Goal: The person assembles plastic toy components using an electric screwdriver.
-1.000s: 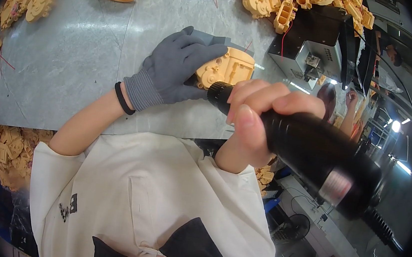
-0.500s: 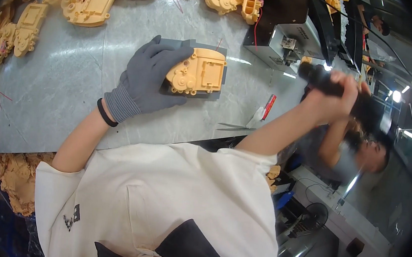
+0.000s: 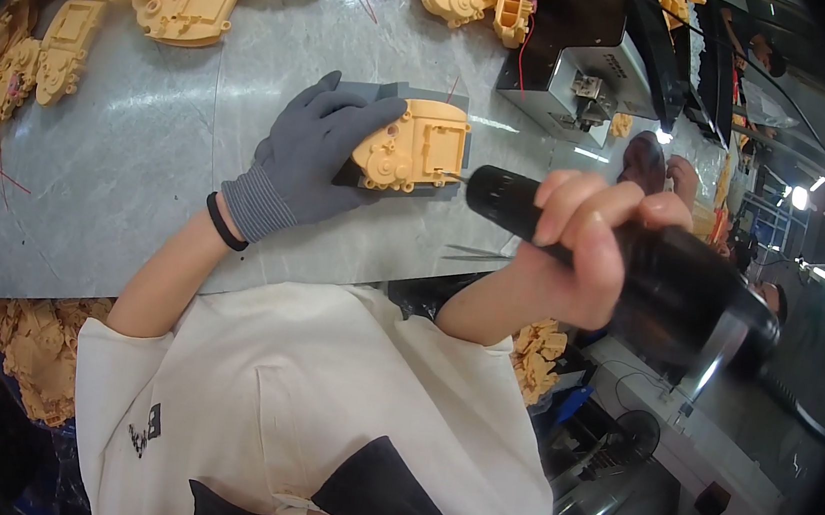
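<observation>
My left hand (image 3: 315,152), in a grey knit glove, is closed around the left side of a yellow plastic housing (image 3: 406,146). The housing lies on a dark grey fixture block (image 3: 397,89) on the table. My bare right hand (image 3: 590,241) wraps round a black electric screwdriver (image 3: 671,285), held nearly level with its nose toward the left. The thin bit at its tip (image 3: 456,178) reaches the lower right corner of the housing's rectangular frame. I cannot tell whether the bit touches a screw there.
Several more yellow housings (image 3: 185,7) line the table's far and left edges. At the far right stands a black and silver machine (image 3: 591,85). Tweezers (image 3: 478,255) lie near the front edge. Heaps of yellow parts (image 3: 35,354) sit below the table. Another person's hand (image 3: 683,175) shows beyond.
My right hand has brought the screwdriver left and down from beside the machine to the housing. My left hand stays on the housing.
</observation>
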Tool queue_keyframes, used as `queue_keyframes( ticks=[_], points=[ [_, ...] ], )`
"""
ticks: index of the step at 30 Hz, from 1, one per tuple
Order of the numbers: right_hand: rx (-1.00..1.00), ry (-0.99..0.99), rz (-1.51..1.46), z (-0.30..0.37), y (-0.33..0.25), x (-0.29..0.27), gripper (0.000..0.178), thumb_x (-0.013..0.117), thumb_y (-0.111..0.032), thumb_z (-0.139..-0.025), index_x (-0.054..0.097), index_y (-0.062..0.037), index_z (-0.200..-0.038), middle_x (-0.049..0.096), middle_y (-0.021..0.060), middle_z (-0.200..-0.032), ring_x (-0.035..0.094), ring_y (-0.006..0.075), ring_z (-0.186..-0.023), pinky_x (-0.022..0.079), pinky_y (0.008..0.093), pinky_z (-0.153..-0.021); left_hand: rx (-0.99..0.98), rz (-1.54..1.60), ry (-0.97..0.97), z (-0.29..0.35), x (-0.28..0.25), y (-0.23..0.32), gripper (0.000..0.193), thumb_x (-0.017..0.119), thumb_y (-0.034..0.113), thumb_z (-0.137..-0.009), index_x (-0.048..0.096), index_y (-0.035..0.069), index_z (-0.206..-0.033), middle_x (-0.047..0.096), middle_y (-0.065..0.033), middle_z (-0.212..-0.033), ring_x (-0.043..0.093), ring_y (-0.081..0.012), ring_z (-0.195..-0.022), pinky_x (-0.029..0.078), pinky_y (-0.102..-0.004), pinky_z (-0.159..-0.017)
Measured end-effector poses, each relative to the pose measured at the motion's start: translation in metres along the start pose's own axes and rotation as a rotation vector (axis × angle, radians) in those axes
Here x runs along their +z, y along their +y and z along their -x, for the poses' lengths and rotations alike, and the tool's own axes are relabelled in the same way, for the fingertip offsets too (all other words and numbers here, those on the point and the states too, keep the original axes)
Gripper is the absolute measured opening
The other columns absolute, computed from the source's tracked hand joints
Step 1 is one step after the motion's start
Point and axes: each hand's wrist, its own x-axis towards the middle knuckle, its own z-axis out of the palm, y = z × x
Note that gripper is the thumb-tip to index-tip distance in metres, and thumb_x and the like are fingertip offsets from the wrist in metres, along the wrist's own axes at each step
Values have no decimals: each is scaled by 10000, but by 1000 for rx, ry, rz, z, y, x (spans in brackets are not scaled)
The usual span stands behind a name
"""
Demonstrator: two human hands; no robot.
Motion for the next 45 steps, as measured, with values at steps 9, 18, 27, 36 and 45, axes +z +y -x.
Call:
queue_keyframes(
  ticks=[9,18,27,36,45],
  points=[
    [15,123,161,-16,29,41,394,596,44,-662,398,-10,-999,527,63,-554,493,118,-472,468,261,-521,-34,52,6,6,3,0,834,777,236,-589,367,109,-1304,545,-82,-1018,512,-242,-1016,309,-485,-1022],
    [143,88,215,-22,49,41,327,565,75,-660,439,-14,-948,516,76,-586,476,146,-446,433,274,-480,-10,65,13,5,1,-2,825,772,230,-605,348,96,-1300,524,-86,-1077,510,-253,-1029,309,-497,-1020],
    [210,77,152,-24,58,44,286,620,93,-633,467,-9,-852,552,55,-614,492,96,-459,444,214,-468,-24,57,-20,6,-1,0,830,774,235,-612,336,98,-1303,511,-88,-1139,494,-258,-1053,307,-500,-1017],
    [40,44,175,-7,56,27,377,512,71,-660,428,-21,-1016,492,61,-605,464,160,-450,422,293,-489,-122,49,52,-1,2,13,835,748,390,-619,368,49,-1280,542,-125,-1122,514,-292,-1038,277,-493,-1024],
    [-115,393,-165,24,-27,-33,283,470,-85,-778,449,-55,-1059,397,-6,-644,392,107,-539,347,289,-626,-637,837,161,-21,-27,37,572,644,265,-731,467,54,-1232,585,-91,-1023,548,-155,-954,423,-266,-860]
  ],
)
